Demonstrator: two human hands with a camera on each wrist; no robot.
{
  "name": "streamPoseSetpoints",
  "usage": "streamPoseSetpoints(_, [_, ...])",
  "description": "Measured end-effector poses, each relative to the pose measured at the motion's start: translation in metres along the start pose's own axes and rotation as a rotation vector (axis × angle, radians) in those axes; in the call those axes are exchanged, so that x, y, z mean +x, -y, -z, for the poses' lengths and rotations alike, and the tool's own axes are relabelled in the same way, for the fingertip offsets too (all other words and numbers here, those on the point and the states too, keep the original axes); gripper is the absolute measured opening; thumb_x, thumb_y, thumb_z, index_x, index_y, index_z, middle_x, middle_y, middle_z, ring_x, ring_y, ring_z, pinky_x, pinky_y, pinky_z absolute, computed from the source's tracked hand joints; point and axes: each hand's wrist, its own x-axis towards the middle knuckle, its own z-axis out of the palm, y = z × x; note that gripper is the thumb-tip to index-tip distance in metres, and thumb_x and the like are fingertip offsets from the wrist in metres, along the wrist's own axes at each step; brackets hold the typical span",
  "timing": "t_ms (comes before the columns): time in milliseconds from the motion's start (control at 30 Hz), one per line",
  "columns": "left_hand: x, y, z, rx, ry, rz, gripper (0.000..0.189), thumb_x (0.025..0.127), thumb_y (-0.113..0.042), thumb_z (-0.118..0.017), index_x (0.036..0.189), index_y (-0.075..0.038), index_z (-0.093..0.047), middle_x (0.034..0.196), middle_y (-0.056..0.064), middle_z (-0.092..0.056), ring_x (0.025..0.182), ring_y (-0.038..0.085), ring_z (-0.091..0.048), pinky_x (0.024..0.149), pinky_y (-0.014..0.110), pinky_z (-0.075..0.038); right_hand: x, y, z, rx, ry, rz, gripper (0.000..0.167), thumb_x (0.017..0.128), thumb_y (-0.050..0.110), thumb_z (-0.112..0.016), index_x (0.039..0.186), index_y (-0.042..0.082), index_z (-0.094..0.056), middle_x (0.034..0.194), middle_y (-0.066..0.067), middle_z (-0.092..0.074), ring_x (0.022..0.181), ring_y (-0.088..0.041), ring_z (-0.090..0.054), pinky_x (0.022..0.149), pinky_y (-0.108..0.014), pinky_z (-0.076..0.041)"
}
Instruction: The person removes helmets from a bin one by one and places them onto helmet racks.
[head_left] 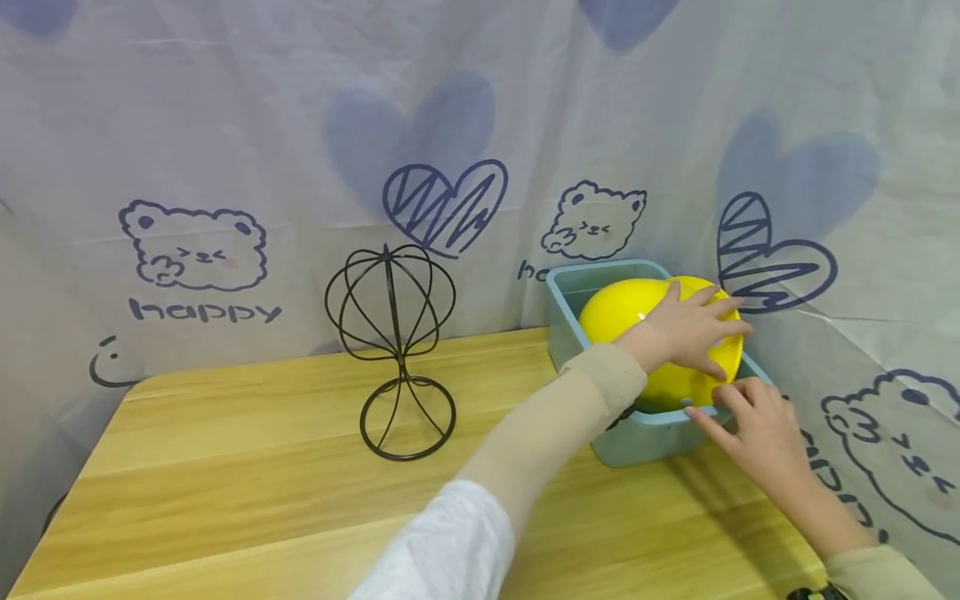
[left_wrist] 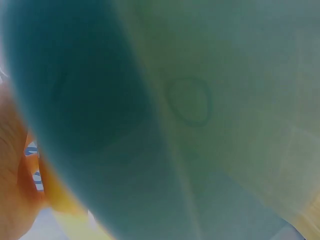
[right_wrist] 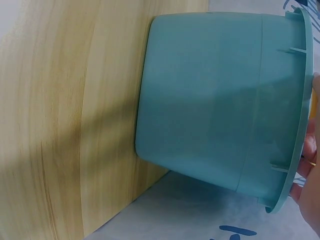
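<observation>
To the left of the blue-green bin (head_left: 630, 442), well apart from it, you can read the word "happy" (head_left: 205, 311) in dark blue on the cloth backdrop (head_left: 225, 125). Just beside the bin's left edge, you get only a leading "h" (head_left: 524, 268) and part of another letter on that cloth; the bin covers the remainder. Near the bin's right side, slanting letters (head_left: 831, 477) on the cloth run partly behind your right hand (head_left: 761, 433), so you cannot read them whole.
</observation>
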Motion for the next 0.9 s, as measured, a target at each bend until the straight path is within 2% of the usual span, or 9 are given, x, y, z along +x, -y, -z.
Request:
streamPoseSetpoints(233, [0.001,0.012,-0.002,-0.011,-0.052,0.028,0.084,0.080,-0.079,-0.048,0.151,-0.049,-0.015,0.164,-0.017,-0.005,0.154,0.014,0.004,0.124,0.050,-0.006,-0.001,0.001,-0.001,0.015,-0.014,0.008,0.034,0.084,0.041,-0.073,0.090,0.011,-0.061,0.092,-0.014,-0.054,0.085,-0.036,-0.048,0.069,-0.054,-0.037])
streamPoseSetpoints(333, [0.000,0.022,-0.003,-0.032,-0.092,0.030,0.087,0.080,-0.079,-0.050,0.152,-0.040,-0.020,0.163,-0.015,-0.016,0.154,0.013,-0.002,0.125,0.047,-0.008,-0.001,0.000,-0.002,0.024,-0.035,0.018,0.032,0.083,0.039,-0.075,0.090,0.010,-0.061,0.091,-0.014,-0.054,0.085,-0.035,-0.049,0.069,-0.053,-0.037])
streamPoseSetpoints(433, [-0.003,0.031,-0.005,-0.066,-0.106,0.047,0.088,0.080,-0.079,-0.049,0.151,-0.034,-0.023,0.160,-0.012,-0.025,0.153,0.014,-0.010,0.125,0.044,-0.012,-0.001,-0.001,-0.002,0.033,-0.056,0.022,0.032,0.082,0.036,-0.076,0.090,0.010,-0.061,0.091,-0.014,-0.054,0.084,-0.035,-0.049,0.069,-0.052,-0.037])
streamPoseSetpoints(567, [-0.009,0.037,-0.006,-0.039,-0.111,0.055,0.083,0.082,-0.079,-0.043,0.150,-0.034,-0.028,0.158,-0.009,-0.031,0.151,0.017,-0.019,0.124,0.041,-0.018,-0.001,0.000,-0.003,0.046,-0.065,0.010,0.033,0.083,0.038,-0.075,0.091,0.009,-0.061,0.093,-0.015,-0.054,0.086,-0.037,-0.049,0.072,-0.055,-0.037])
streamPoseSetpoints(667, [-0.013,0.035,-0.005,0.028,-0.128,0.025,0.071,0.088,-0.075,-0.040,0.149,-0.037,-0.035,0.156,-0.008,-0.035,0.149,0.016,-0.024,0.124,0.042,-0.019,-0.001,0.001,-0.003,0.047,-0.069,0.008,0.034,0.084,0.039,-0.073,0.091,0.008,-0.061,0.093,-0.016,-0.054,0.085,-0.037,-0.049,0.072,-0.056,-0.038])
streamPoseSetpoints(733, [-0.015,0.032,-0.005,0.064,-0.140,-0.018,0.061,0.092,-0.069,-0.039,0.145,-0.038,-0.041,0.153,-0.009,-0.039,0.147,0.015,-0.029,0.123,0.042,-0.020,-0.001,0.001,-0.004,0.045,-0.074,0.013,0.034,0.084,0.039,-0.073,0.091,0.008,-0.061,0.092,-0.017,-0.054,0.085,-0.037,-0.049,0.072,-0.055,-0.038])
streamPoseSetpoints(900, [-0.018,0.027,-0.007,0.081,-0.165,-0.127,0.043,0.099,-0.055,-0.040,0.137,-0.038,-0.053,0.144,-0.010,-0.049,0.138,0.013,-0.039,0.121,0.038,-0.026,-0.001,0.003,-0.005,0.034,-0.085,0.012,0.034,0.084,0.036,-0.074,0.092,0.006,-0.061,0.092,-0.016,-0.053,0.084,-0.037,-0.049,0.070,-0.054,-0.038])
